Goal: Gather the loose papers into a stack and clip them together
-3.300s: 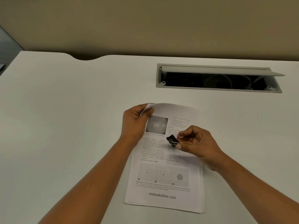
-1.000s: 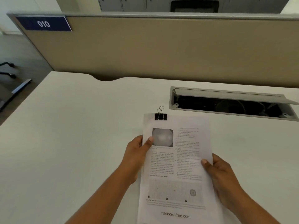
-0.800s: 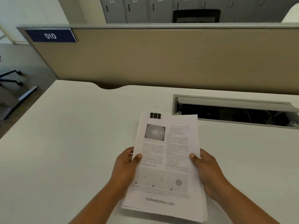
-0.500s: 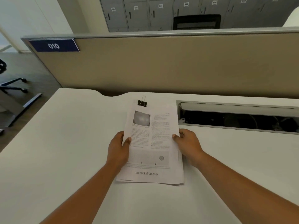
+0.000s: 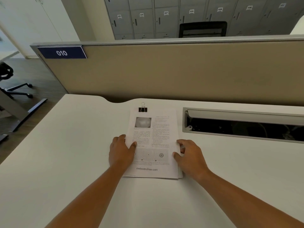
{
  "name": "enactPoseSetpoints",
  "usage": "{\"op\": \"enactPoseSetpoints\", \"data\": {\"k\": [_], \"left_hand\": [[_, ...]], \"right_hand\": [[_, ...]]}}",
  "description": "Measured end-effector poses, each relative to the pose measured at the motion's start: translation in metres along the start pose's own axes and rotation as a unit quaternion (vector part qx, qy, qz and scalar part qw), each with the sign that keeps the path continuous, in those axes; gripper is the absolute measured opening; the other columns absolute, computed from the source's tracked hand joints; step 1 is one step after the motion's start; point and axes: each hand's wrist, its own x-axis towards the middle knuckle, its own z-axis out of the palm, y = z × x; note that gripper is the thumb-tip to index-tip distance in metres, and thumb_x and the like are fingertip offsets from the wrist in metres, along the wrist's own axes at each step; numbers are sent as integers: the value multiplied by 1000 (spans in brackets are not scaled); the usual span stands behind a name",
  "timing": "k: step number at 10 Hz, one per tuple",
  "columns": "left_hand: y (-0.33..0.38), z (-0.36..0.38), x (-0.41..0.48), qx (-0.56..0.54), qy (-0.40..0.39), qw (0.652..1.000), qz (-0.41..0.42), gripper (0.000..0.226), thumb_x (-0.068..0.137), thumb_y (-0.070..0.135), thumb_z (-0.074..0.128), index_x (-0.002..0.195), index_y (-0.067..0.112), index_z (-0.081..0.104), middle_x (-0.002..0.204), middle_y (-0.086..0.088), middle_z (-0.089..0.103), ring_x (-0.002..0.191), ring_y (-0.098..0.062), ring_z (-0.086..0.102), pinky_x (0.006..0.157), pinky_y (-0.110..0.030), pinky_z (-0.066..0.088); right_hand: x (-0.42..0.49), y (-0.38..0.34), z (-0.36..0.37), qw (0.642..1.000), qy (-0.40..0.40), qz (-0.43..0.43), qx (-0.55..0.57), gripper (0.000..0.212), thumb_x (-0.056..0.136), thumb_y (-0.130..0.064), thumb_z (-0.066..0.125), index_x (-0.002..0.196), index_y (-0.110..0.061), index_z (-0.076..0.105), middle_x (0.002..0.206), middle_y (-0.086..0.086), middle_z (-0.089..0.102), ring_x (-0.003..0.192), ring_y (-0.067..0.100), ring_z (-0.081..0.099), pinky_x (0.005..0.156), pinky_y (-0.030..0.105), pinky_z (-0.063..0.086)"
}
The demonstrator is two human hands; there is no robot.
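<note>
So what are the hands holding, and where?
The paper stack: left hand grips its left edge, right hand its right edge, both below the middle, thumbs on top.

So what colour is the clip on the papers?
The clip is black with silver wire loops, seen best in the head view.

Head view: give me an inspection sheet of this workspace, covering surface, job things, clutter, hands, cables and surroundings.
Surface: white desk, with a notch cut in its far edge.
Job's things: paper stack lies flat, its lower edges slightly uneven; black binder clip is on its far edge, near the left corner.
Clutter: nothing seen.
Hands: left hand has its thumb on the page and fingers at the left edge; right hand touches the right edge, grip unclear.
Cables: none on the desk; the open cable tray is too dark to tell.
Surroundings: tan partition with a 010 sign, grey lockers, office chair.
</note>
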Motion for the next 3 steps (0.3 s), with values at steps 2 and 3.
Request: {"op": "enactPoseSetpoints", "data": {"k": [2, 3], "left_hand": [[-4, -5, -56, 108, 21, 988, 111, 61, 93, 43, 59, 144, 13, 44, 144, -6, 49, 132, -26, 47, 108, -40, 39], [-5, 2, -98, 142, -9, 974, 179, 61, 94, 47, 55, 145, 14, 44, 146, -4, 47, 138, -23, 41, 115, -38, 32]], "right_hand": [[-53, 22, -20, 997, -14, -41, -57, 44, 88, -23, 67, 131, -20, 56, 131, -6, 54, 121, 14, 51, 102, 25, 41], [-89, 36, -34, 995, 8, -35, -97, 44, 89, -26, 65, 131, -20, 56, 135, -7, 52, 128, 15, 48, 102, 20, 34]]}}
